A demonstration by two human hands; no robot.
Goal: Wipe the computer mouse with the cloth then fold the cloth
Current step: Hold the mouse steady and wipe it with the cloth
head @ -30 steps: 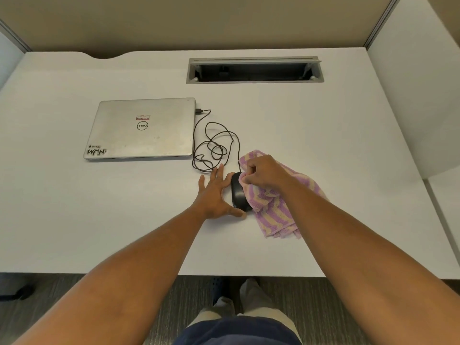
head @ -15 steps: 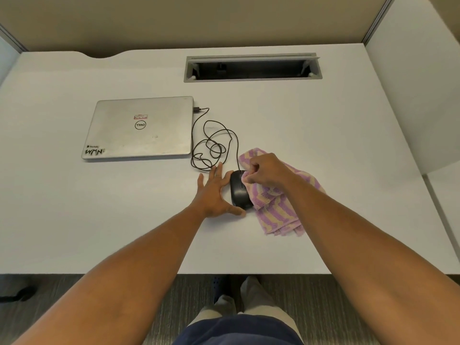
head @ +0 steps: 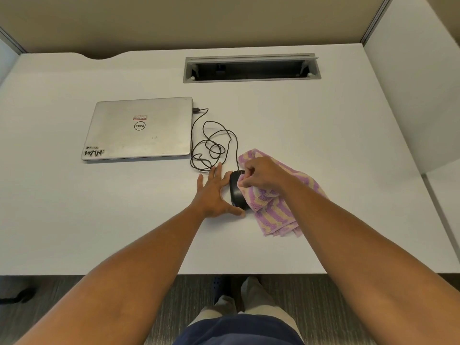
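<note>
— Where's the black wired mouse (head: 236,192)?
— On the white bench (head: 323,145), right of the closed Dell laptop (head: 139,128), its cable (head: 211,143) coiled between them.
— And the hands?
— The left hand (head: 214,192) lies flat and spread against the mouse's left side. The right hand (head: 261,174) has its grip closed on the purple-striped cloth (head: 273,212), pressing it onto the mouse.

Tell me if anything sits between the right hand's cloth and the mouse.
Nothing visible does. The right hand presses the bunched striped cloth straight onto the mouse. The left hand lies flat on the desk against the mouse's other side, and the cable trails off toward the laptop.
</note>
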